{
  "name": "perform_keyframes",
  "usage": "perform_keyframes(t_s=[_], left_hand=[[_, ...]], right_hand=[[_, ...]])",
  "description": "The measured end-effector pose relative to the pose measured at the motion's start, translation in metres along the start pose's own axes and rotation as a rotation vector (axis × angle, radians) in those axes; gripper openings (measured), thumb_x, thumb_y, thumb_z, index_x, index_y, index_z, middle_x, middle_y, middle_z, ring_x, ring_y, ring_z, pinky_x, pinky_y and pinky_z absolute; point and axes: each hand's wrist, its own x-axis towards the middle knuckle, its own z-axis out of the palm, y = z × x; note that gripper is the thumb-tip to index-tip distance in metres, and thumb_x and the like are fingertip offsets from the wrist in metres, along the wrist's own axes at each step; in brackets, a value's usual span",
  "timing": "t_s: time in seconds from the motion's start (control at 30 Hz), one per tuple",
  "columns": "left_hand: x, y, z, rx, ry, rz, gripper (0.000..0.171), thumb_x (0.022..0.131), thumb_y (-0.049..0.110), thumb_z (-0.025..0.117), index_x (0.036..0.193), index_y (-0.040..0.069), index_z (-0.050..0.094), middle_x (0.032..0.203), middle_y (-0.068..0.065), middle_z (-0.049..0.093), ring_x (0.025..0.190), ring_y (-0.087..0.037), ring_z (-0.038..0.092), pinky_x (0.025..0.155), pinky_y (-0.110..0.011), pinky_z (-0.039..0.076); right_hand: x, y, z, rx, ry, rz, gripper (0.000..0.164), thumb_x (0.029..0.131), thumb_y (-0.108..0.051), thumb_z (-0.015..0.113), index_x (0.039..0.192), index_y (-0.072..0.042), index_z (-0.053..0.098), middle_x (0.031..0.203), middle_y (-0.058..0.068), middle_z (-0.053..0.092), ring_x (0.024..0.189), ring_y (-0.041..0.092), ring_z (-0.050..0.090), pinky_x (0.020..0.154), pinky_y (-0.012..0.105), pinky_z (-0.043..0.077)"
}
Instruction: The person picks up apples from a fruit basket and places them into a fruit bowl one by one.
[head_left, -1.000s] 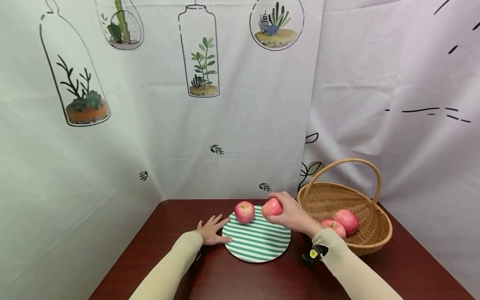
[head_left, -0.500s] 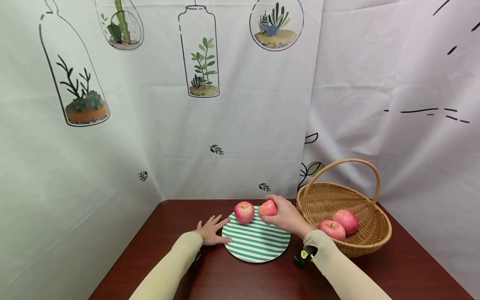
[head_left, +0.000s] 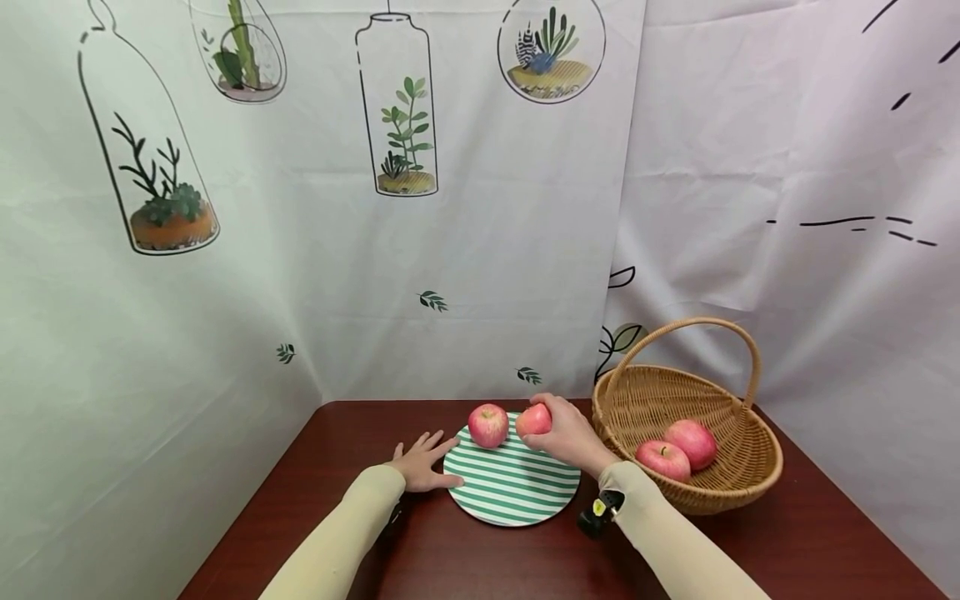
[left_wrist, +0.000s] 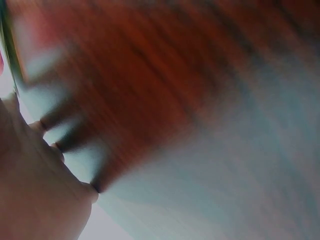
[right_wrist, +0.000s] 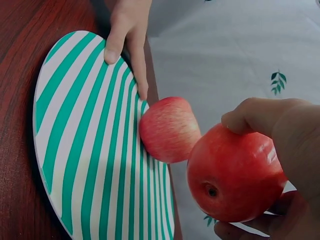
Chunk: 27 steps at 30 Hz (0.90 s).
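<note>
My right hand (head_left: 566,433) grips a red apple (right_wrist: 235,175) at the back right of a round green-and-white striped board (head_left: 513,487). In the right wrist view, thumb and fingers curl round that apple; whether it touches the board I cannot tell. A second apple (head_left: 488,426) sits on the board's back left part, just left of the held one. With fingers spread, my left hand (head_left: 423,463) rests at the board's left edge, thumb and a finger touching the rim. The left wrist view shows part of this hand (left_wrist: 40,175) over the blurred tabletop.
To the right stands a wicker basket (head_left: 738,417) with a tall arched handle; two apples (head_left: 663,460) lie inside it. The dark red-brown table (head_left: 480,567) ends at a white printed cloth (head_left: 480,250) behind and at both sides.
My right hand has moved left and slightly down with its apple, away from the basket and closer to the other apple. The left hand has stayed in place.
</note>
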Motion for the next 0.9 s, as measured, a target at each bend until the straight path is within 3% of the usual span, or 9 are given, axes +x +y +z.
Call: perform_keyframes(t_s=[0.27,0.5,0.8,0.9], left_hand=[[-0.005,0.005,-0.005,-0.006,-0.012,0.004,0.099,0.077,0.084,0.058,0.159,0.033,0.032,0.168,-0.008,0.022,0.155,-0.038,0.013,0.114,-0.075,0.004],[-0.013,0.014,-0.011,-0.002,-0.014,0.016,0.099,0.078,0.084,0.057,0.159,0.033,0.032,0.167,-0.013,0.023,0.154,-0.042,0.014,0.113,-0.077,0.004],[-0.015,0.018,-0.016,-0.007,-0.033,0.003,0.097,0.081,0.078,0.06,0.159,0.028,0.032,0.167,-0.011,0.022,0.155,-0.039,0.015,0.114,-0.075,0.005],[-0.012,0.013,-0.011,0.006,-0.026,0.016,0.098,0.08,0.083,0.056,0.16,0.032,0.03,0.168,-0.011,0.021,0.155,-0.04,0.014,0.113,-0.076,0.005]], right_hand=[[0.004,0.008,0.007,0.007,0.008,-0.016,0.062,0.072,-0.023,0.083,0.128,-0.009,0.061,0.119,0.008,0.063,0.103,0.022,0.061,0.088,0.042,0.051],[0.007,0.015,0.015,0.017,-0.028,0.031,0.067,0.07,-0.022,0.08,0.132,-0.007,0.059,0.114,0.009,0.057,0.097,0.02,0.055,0.086,0.038,0.049],[0.012,0.021,0.023,-0.003,-0.029,0.026,0.067,0.07,-0.02,0.081,0.132,-0.005,0.06,0.119,0.011,0.056,0.102,0.022,0.055,0.09,0.041,0.048],[0.014,0.021,0.025,-0.006,-0.033,0.038,0.066,0.071,-0.019,0.083,0.132,-0.005,0.06,0.118,0.011,0.056,0.103,0.023,0.056,0.092,0.042,0.048]])
